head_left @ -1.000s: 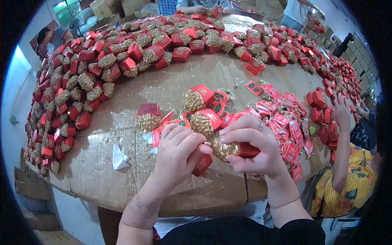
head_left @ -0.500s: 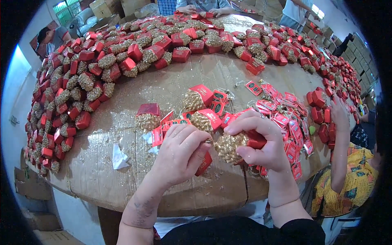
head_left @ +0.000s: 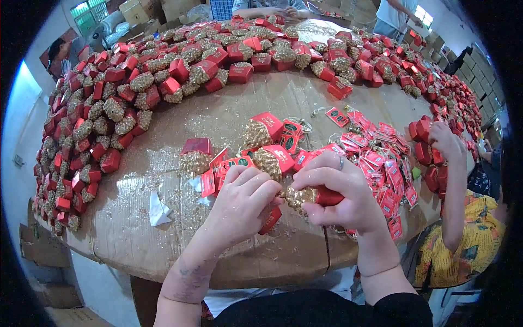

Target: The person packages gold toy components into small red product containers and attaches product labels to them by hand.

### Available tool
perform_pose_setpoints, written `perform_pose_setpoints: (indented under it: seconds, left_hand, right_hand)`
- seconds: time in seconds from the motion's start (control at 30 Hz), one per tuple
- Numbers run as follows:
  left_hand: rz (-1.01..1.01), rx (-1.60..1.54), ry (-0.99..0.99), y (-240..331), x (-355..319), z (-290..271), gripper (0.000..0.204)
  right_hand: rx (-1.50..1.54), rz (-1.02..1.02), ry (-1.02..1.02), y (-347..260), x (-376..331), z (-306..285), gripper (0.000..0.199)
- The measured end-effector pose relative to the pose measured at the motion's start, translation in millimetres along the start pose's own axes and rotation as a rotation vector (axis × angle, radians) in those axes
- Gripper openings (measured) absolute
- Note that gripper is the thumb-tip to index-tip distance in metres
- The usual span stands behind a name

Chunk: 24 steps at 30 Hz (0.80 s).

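Observation:
My right hand (head_left: 348, 191) is closed around a gold glittery pine cone ornament (head_left: 301, 199) with a red sleeve, its gold end toward the left. Against that gold end, my left hand (head_left: 242, 204) pinches thumb and fingers together; what lies between them is too small and hidden to make out. A red printed piece (head_left: 271, 220) shows just below the left fingertips, and I cannot tell whether it hangs from them. Beyond my hands lie more red-sleeved ornaments (head_left: 268, 124) and several red tags with strings (head_left: 292, 136). A heap of red tags (head_left: 381, 163) lies beside my right hand.
Red-sleeved gold ornaments (head_left: 114, 109) pile along the table's left and far sides. White paper scraps (head_left: 159, 210) and gold glitter lie on the cardboard-covered table (head_left: 131, 234). A co-worker in yellow (head_left: 463, 234) reaches toward ornaments at the right; another person's hands (head_left: 278, 12) are across the table.
My right hand and the ornament have shifted slightly left, toward my left hand, which stays nearly in place. At the right, the co-worker's hand has moved a little left onto the red-sleeved ornaments.

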<state>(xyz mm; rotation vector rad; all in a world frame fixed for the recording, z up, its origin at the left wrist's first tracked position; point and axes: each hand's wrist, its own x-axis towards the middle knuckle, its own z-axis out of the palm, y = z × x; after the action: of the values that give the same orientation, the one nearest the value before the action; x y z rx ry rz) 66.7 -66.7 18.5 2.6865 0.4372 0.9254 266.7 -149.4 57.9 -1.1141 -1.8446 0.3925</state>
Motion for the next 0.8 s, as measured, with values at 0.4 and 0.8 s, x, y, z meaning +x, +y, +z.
perform_pose_setpoints:
  seconds: [0.4, 0.8]
  left_hand:
    - [-0.008, -0.047, -0.063, 6.0, 0.7, 7.5, 0.018]
    - [-0.046, -0.186, -0.161, 3.9, 1.3, 3.8, 0.013]
  right_hand:
    - [-0.147, -0.194, -0.065, 2.0, -2.6, -5.2, 0.035]
    - [-0.175, -0.235, -0.098, 0.0, -3.1, -5.4, 0.031]
